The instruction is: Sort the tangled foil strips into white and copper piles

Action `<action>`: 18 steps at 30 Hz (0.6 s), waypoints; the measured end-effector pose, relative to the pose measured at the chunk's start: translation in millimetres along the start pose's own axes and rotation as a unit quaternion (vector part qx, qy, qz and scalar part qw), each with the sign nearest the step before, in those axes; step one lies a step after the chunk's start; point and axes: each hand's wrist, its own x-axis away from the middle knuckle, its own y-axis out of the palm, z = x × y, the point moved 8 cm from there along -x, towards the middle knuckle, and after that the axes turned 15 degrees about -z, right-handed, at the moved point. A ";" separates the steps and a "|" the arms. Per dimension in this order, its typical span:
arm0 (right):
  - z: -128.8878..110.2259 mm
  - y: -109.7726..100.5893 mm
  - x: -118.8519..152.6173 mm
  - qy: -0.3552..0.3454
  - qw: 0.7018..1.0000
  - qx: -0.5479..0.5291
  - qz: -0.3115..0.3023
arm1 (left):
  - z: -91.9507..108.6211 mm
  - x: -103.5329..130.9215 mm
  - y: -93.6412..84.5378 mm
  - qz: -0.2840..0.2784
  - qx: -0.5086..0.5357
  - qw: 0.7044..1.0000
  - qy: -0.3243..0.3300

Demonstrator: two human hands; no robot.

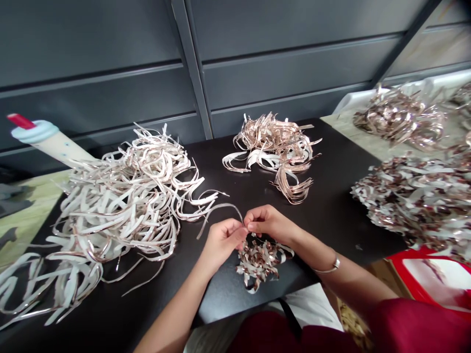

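Note:
My left hand point(225, 238) and my right hand point(268, 223) meet over the front of the black table, fingertips pinched together. A thin pale strip point(221, 206) runs out from between them, curving to the left. Just below the fingers lies a small bunch of curled rose-gold and white strips point(261, 262), which seems joined to the strip, though my fingers hide the join. To the left spreads a big loose heap of white and rose-gold strips point(140, 191). Behind my hands sits a smaller pile of rose-gold strips point(274, 139).
A large mound of curled shiny strips point(423, 196) covers the right edge, with another rose-gold pile point(401, 117) behind it. A white tube with a red tip point(62, 144) leans at the far left. Grey panels point(294, 73) close off the back. A red-and-white package point(430, 274) lies lower right.

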 end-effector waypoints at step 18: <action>-20.4 -13.8 11.2 -0.037 0.995 0.054 -0.072 | 31.1 10.4 5.2 0.006 -0.261 0.955 0.143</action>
